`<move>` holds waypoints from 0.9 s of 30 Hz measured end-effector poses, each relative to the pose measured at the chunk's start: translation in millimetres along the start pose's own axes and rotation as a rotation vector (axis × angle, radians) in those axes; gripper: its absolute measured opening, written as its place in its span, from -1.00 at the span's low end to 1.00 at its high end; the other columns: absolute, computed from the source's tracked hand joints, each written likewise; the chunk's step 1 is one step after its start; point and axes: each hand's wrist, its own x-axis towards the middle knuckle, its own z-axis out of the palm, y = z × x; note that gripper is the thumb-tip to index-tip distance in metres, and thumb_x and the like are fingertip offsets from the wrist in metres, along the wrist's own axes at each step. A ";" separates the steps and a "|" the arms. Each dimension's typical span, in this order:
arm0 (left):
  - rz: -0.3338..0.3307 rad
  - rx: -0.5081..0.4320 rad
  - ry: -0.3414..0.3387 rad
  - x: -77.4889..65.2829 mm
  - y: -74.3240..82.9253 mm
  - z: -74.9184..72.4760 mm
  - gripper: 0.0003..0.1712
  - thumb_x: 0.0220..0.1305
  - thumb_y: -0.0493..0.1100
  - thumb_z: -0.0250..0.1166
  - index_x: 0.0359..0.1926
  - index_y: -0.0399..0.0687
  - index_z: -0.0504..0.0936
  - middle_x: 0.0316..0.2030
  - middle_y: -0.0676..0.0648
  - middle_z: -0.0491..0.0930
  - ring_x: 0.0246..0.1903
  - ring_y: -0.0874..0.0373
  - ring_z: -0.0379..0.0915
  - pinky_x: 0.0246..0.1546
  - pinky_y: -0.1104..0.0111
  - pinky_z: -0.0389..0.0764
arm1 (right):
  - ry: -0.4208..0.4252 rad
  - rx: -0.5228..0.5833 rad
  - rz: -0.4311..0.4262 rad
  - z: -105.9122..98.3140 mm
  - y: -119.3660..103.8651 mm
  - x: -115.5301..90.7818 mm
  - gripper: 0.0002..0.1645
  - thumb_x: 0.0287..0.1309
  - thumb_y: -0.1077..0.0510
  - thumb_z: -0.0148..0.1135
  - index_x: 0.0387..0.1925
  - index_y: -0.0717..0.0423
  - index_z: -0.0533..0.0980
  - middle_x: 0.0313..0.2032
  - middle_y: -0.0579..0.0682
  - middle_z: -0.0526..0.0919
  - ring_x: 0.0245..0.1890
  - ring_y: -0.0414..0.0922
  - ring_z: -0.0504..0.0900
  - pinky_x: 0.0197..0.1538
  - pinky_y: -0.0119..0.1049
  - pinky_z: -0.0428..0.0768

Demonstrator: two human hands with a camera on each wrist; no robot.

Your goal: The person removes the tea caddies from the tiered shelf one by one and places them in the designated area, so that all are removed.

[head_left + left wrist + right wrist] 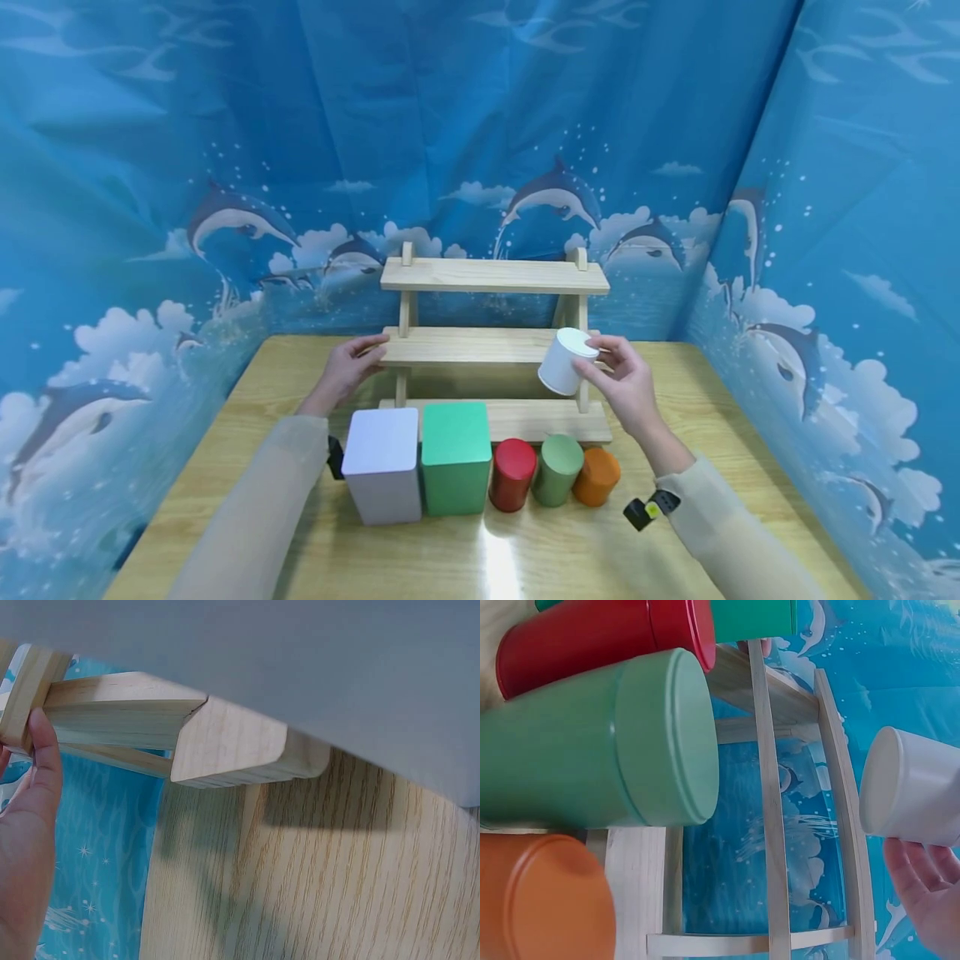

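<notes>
My right hand (628,388) holds a white cylindrical canister (564,365) between thumb and fingers, tilted, in front of the right end of a three-tier wooden display shelf's middle board (468,345). In the right wrist view, fingers (909,881) lie against the side of the white canister (915,784). At the board's left end, my left hand (347,371) pinches the edge; the left wrist view shows the thumb (46,750) on the wood. Before the shelf stand a white box (384,475), a green box (456,467), a red canister (513,475), a light green canister (558,471) and an orange canister (597,477).
The row of boxes and canisters hides part of the bottom board (536,419). A top board (495,275) spans the two side supports. All stands on a wood-grain table (675,392), with blue dolphin-print curtains (450,108) behind and beside it.
</notes>
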 end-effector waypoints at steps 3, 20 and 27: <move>0.004 0.009 0.008 2.2 -3.6 -1.1 -0.44 0.24 -0.05 0.24 0.21 -0.18 0.42 0.21 -0.16 0.33 0.05 0.03 0.41 -0.08 0.37 0.57 | 0.017 0.006 -0.005 -3.3 -0.7 -4.0 -0.62 0.04 0.43 0.26 -0.09 0.47 0.37 -0.04 0.03 0.51 -0.11 -0.18 0.55 -0.10 -0.41 0.60; 0.020 0.019 -0.005 2.6 -6.5 -3.2 -0.40 0.22 0.01 0.25 0.21 -0.18 0.41 0.21 -0.15 0.32 0.08 0.02 0.38 -0.07 0.37 0.57 | 0.095 0.047 -0.010 -33.4 6.3 -26.1 -0.62 -0.03 0.52 0.25 -0.15 0.56 0.34 -0.12 -0.03 0.54 -0.14 -0.20 0.57 -0.14 -0.44 0.61; 0.023 0.000 -0.005 1.7 -5.8 -3.0 -0.42 0.23 -0.01 0.24 0.21 -0.17 0.42 0.21 -0.15 0.33 0.05 0.05 0.40 -0.06 0.35 0.57 | 0.136 0.024 0.016 -44.8 12.6 -35.6 -0.64 -0.04 0.54 0.25 -0.17 0.54 0.37 -0.14 -0.04 0.55 -0.15 -0.22 0.58 -0.16 -0.46 0.61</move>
